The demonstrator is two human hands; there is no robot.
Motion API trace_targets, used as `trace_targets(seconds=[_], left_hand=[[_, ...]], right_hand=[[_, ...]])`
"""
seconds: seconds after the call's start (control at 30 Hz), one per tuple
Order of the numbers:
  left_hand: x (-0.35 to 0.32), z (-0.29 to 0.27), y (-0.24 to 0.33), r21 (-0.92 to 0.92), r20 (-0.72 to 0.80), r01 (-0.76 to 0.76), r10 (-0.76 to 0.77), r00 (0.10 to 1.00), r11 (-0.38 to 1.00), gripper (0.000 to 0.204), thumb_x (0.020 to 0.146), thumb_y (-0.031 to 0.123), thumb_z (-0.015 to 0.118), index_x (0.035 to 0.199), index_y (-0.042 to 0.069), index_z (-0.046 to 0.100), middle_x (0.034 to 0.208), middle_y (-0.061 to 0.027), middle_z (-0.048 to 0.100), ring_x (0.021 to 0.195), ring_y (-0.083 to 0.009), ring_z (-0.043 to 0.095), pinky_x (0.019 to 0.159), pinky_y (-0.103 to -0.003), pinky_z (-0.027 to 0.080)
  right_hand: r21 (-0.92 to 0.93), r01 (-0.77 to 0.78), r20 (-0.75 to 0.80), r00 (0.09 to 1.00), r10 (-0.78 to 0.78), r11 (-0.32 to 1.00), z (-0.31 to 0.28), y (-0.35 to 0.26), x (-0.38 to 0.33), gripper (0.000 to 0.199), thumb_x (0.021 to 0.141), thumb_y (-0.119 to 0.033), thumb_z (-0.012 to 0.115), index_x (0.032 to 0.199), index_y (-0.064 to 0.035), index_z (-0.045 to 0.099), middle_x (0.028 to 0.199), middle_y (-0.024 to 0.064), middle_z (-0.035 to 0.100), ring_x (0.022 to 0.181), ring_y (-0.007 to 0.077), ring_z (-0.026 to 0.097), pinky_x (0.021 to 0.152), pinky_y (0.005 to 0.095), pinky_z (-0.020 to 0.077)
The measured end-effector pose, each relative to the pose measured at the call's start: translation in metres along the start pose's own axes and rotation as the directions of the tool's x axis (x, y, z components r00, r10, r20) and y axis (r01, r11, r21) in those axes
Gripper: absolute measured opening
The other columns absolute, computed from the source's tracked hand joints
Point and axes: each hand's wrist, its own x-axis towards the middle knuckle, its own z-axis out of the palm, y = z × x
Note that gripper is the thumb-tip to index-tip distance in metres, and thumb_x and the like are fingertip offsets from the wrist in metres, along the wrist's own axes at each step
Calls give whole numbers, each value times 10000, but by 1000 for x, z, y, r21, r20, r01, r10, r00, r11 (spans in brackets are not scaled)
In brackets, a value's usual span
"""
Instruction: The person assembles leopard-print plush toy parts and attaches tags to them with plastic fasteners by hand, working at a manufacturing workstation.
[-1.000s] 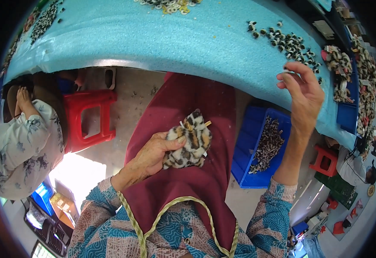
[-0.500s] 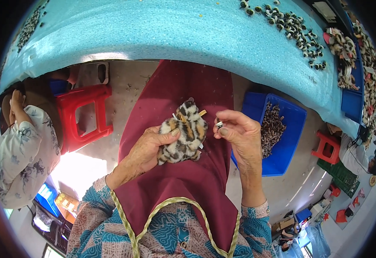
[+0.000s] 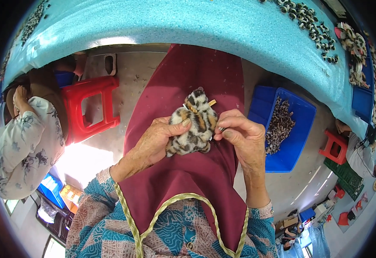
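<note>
A small plush toy piece (image 3: 193, 122) in spotted white, black and tan fur lies over the maroon apron (image 3: 192, 172) on my lap. My left hand (image 3: 164, 133) grips its left side, thumb on top. A short yellowish tab (image 3: 212, 102) sticks out near its upper right. My right hand (image 3: 241, 135) is at the toy's right edge, thumb and forefinger pinched together. A small dark bit shows at the fingertips; most of it is hidden.
Ahead is a table under a blue cover (image 3: 188, 30), with black-and-white round pieces (image 3: 312, 26) at its right. A blue bin (image 3: 289, 150) holding spotted fur pieces (image 3: 278, 124) stands right. Left are a red stool (image 3: 89, 107) and a seated person (image 3: 29, 142).
My right hand has brought its pinched small black-and-white piece up against the toy's right edge. The left hand keeps its grip. The whole view has shifted slightly.
</note>
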Motion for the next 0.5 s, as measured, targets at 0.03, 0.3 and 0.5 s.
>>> trace_targets(seconds=[0.03,0.3,0.5], left_hand=[[0,-1,-1,-2,-2,2,-2,1000,1000,263,859,158,585,1048,-24,584,947,-103,653,819,-173,650,725,-287,540],[-1,4,-4,158,-49,-92,101,994,983,225,835,115,617,1010,-27,606,889,-54,649,734,-101,611,666,-236,513],[-1,3,-8,343,-59,-180,212,975,922,171,791,70,660,939,-14,649,814,-33,655,707,-49,562,633,-220,488]], right_hand=[[-77,-25,21,999,27,997,2,-1,-1,207,765,101,582,966,59,609,938,101,573,783,144,587,703,249,507],[-267,-137,-34,991,133,954,19,-8,-3,299,738,86,628,1023,66,538,887,123,615,791,160,623,722,259,539],[-526,-62,1,997,74,848,21,-9,-1,293,709,79,625,986,35,540,815,125,638,757,159,649,680,251,540]])
